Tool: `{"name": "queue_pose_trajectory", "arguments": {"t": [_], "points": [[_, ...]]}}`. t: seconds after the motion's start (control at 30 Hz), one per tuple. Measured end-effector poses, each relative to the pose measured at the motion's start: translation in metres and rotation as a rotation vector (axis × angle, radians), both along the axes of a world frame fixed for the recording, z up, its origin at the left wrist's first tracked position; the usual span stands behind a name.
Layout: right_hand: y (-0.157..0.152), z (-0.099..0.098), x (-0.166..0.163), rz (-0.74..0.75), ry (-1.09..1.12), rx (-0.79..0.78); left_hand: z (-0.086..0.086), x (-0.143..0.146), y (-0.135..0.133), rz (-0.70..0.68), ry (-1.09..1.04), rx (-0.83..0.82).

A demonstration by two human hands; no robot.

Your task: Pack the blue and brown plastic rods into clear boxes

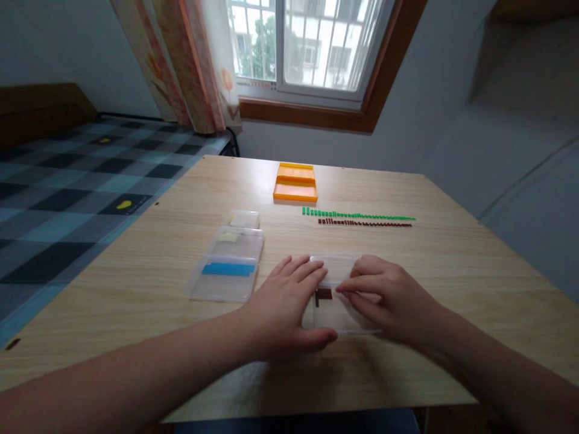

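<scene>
A clear plastic box [332,316] with its lid lifted back lies near the front of the table. Inside it, brown pieces [324,294] sit together at the left side. My left hand [289,301] lies over the box's left edge with fingers stretched out and thumb apart. Over the right part of the box is my right hand [384,295], its thumb and fingertips pinched together beside the brown pieces. Whatever is between those fingertips is too small to make out.
Left of my hands lies another clear case [226,286] with blue pieces [228,269] in it. A small clear box [245,219] lies behind it. Farther back are a row of green pieces [335,213], a row of brown pieces [348,223] and an orange tray [295,197].
</scene>
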State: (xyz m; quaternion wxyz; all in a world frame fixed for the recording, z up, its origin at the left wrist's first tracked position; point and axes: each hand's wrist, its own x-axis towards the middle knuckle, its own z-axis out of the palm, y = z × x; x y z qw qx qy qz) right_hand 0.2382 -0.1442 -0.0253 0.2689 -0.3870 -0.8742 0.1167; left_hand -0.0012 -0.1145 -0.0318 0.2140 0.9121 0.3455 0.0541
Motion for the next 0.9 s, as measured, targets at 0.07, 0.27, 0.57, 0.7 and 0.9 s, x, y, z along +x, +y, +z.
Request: {"name": "queue_pose_trajectory", "arguments": {"t": [0.07,0.27,0.57,0.7,0.9], "points": [[0.005,0.001,0.005,-0.053,0.101,0.081,0.000,0.000,0.000,0.001,-0.021,0.003],[0.038,0.005,0.022,-0.199,0.056,0.208,0.003,0.000,-0.001,0.015,-0.006,-0.008],[0.109,-0.003,-0.001,-0.292,-0.272,0.116,0.003,0.000,0.000,0.011,-0.015,-0.012],[0.127,-0.012,-0.011,-0.311,-0.299,0.109,-0.001,-0.001,0.000,0.002,-0.034,-0.005],[0.129,-0.018,-0.011,-0.284,-0.280,0.114,-0.001,0.000,0.001,-0.004,-0.021,-0.006]]}}
